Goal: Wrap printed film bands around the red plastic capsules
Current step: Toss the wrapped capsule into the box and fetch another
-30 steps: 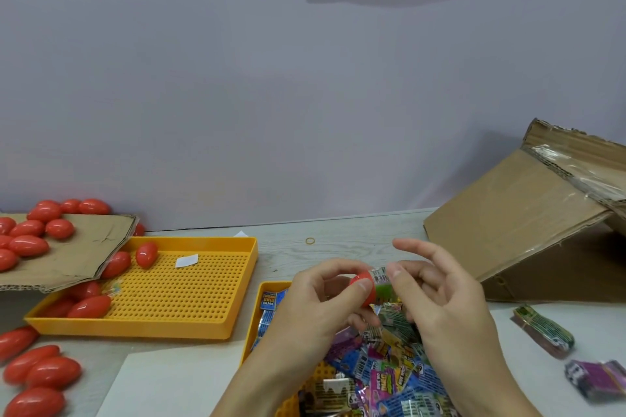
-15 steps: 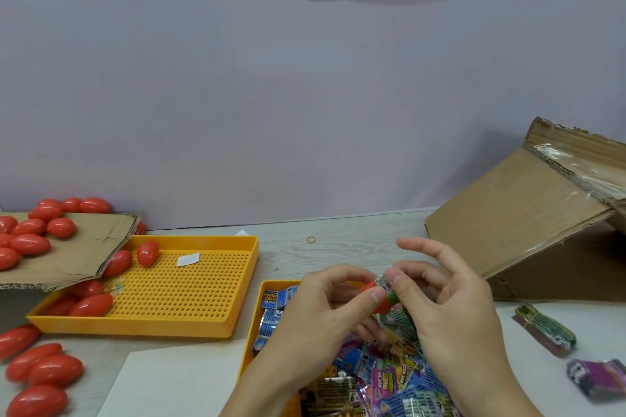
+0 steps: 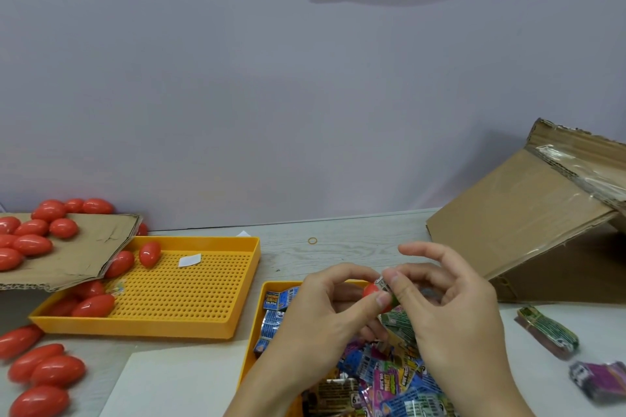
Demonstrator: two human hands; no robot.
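Head view: left hand (image 3: pixel 325 311) pinches a red capsule (image 3: pixel 372 291) above the band tray (image 3: pixel 257 342); right hand (image 3: pixel 450 308), outer fingers spread, pinches a film band (image 3: pixel 386 284) onto it. Best to keep the capsule steady and slide the band on squarely.

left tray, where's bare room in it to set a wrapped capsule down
Bare room: the left tray floor from the white slip to its right wall. Crowded: its left end, with capsules under the cardboard.

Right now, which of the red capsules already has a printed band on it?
The red capsule held between both hands, left hand and right hand. Only it carries a film band; the others lie bare.
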